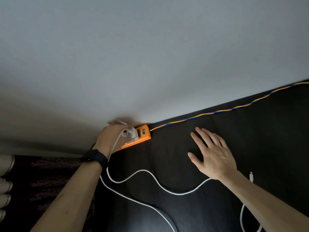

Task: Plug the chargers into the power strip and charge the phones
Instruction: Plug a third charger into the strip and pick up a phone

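Observation:
An orange power strip [142, 137] lies on the dark table [175, 164] against the wall. My left hand [111, 137] grips a white charger [131, 133] that sits on the strip's sockets. White cables [150, 173] trail from it in loops across the table, one ending in a white connector [251, 176] at the right. My right hand [212, 153] rests flat on the table with fingers spread, to the right of the strip. No phone is in view.
A twisted yellow and blue cord [217, 111] runs from the strip along the table's back edge to the right. A pale wall [150, 56] rises behind. Left of the table hangs dark patterned fabric [46, 178] beside pale rounded objects [5, 186].

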`<state>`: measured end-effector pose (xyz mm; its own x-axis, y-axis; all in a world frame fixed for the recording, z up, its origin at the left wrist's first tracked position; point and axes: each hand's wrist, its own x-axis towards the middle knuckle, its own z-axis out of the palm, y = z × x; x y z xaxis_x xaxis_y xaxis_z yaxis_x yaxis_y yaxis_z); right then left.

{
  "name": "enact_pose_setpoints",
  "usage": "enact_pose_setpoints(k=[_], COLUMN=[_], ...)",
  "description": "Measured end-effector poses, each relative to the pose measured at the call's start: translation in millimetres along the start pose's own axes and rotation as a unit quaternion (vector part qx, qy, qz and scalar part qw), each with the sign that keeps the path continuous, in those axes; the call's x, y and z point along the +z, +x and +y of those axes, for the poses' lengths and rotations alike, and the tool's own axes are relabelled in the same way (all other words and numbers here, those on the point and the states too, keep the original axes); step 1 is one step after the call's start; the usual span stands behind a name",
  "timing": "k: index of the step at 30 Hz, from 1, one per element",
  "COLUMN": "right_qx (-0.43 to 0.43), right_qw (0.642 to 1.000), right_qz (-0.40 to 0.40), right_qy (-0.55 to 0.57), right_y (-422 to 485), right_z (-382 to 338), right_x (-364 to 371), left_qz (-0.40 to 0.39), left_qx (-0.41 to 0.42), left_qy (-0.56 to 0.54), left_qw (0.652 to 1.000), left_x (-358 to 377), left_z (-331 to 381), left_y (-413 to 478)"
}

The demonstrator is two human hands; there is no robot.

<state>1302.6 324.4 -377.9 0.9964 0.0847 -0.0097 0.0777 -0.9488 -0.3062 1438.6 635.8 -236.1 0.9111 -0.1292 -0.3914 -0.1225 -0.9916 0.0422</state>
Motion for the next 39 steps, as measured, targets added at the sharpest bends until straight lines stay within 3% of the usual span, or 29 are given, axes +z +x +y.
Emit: enact_pose_setpoints(k=[7, 14, 19, 25, 30, 33, 36, 39], right_qx=[-0.004, -0.003, 0.000, 0.017, -0.001, 0.029, 0.113, 0.197], right_qw=[1.000, 1.000, 1.000, 0.999, 0.995, 0.981, 0.988, 0.979], right_qz=[-0.004, -0.001, -0.006, -0.036, -0.102, -0.188, -0.101, -0.038], right_qy=[-0.016, -0.005, -0.013, 0.004, 0.025, 0.037, 0.039, 0.044], right_y=[-1.5, -1.7, -2.2, -0.1, 9.2, 12.1, -18.1, -74.7], right_z=[-0.1, -0.6, -1.7, -0.5, 2.1, -5.2, -9.7, -4.5], right_x=[0.3, 2.7, 0.2, -0.7, -18.0, -50.0, -72.8, -82.7], left_qz=[-0.008, 0.011, -0.017, 0.045, 0.167, 0.265, 0.339, 0.301], left_qx=[0.015, 0.000, 0.008, 0.038, -0.066, -0.077, -0.069, -0.085], left_qy=[0.032, -0.016, 0.059, 0.165, 0.008, 0.000, -0.050, -0.135], left_qw=[0.999, 1.000, 0.998, 0.985, 0.984, 0.961, 0.937, 0.940], left_x=[-1.2, 12.5, 4.9, -7.5, -21.6, -10.1, 23.0, 84.7], left_z=[-3.9, -17.3, -10.8, -5.9, -1.1, 22.8, 60.8, 110.6], left_y=[2.4, -1.5, 2.1, -15.4, -80.7, -131.8, -175.4, -229.0])
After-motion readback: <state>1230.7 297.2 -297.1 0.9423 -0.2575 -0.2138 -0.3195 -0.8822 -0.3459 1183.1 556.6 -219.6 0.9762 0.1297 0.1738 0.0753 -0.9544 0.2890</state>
